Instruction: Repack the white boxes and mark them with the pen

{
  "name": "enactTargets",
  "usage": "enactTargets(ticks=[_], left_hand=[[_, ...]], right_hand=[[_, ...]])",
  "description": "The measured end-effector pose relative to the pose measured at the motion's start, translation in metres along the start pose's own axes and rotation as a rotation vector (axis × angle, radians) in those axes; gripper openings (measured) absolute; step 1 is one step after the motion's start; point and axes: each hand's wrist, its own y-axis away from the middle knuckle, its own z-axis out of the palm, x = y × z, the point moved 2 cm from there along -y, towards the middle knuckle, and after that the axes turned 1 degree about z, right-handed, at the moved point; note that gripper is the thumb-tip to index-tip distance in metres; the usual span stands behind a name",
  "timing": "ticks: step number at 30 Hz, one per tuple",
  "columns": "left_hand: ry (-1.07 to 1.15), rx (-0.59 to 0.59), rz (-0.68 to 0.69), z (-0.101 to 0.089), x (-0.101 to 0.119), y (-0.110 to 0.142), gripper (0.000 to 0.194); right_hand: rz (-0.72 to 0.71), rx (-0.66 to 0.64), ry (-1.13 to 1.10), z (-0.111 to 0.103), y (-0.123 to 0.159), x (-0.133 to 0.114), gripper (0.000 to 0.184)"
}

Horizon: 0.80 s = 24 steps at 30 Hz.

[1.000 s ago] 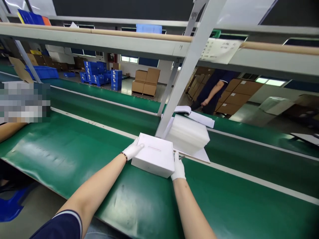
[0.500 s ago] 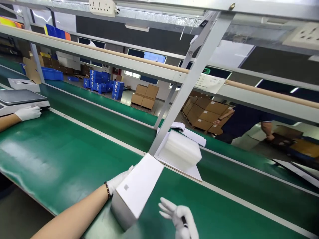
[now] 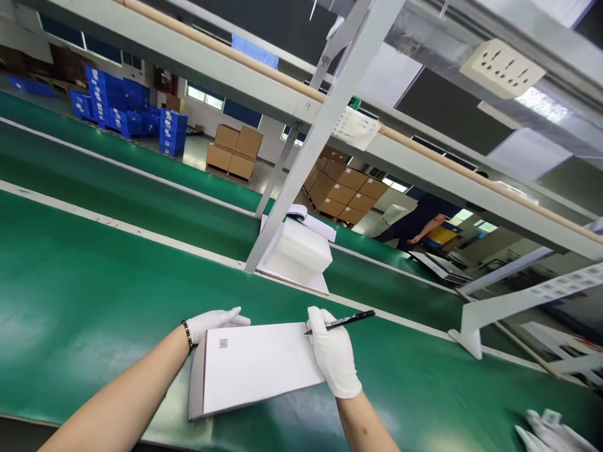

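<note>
While the white box (image 3: 257, 367) lies flat on the green counter (image 3: 94, 301), I see both gloved hands on it. Left hand (image 3: 214, 321) rests along the box's far left edge, fingers stretched out flat, gripping nothing, just touching the edge. A dark bead bracelet (image 3: 187, 334) sits on that wrist. Right hand (image 3: 335, 358) is curled around a black pen (image 3: 346, 322), fist resting on the box's right end; the pen points away to the right, lying nearly level. Box top faces up, with a small square code mark (image 3: 223, 343) near its upper left corner. The near left side of the box shows grey.

Beyond the box, well apart, a stack of white foam sheets (image 3: 299, 254) sits by the slanted grey frame post (image 3: 301, 163), with papers (image 3: 306, 220) just behind. A white line runs along the counter between box and stack. Bottom right corner, another white glove (image 3: 553, 430) sits on the counter; can't tell whose. In the background, a person in dark blue (image 3: 419, 220) stands by brown cartons (image 3: 339, 188); blue crates (image 3: 122, 110) are stacked far left. A socket strip (image 3: 502, 66) hangs overhead.
</note>
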Motion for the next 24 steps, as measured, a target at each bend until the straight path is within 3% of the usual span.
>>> enactTargets(ticks=[24], left_hand=[[0.084,0.008,-0.031,-0.008,-0.005,-0.009,0.087]], right_hand=[[-0.037,-0.044,0.059,0.013,0.013,-0.007,0.060]])
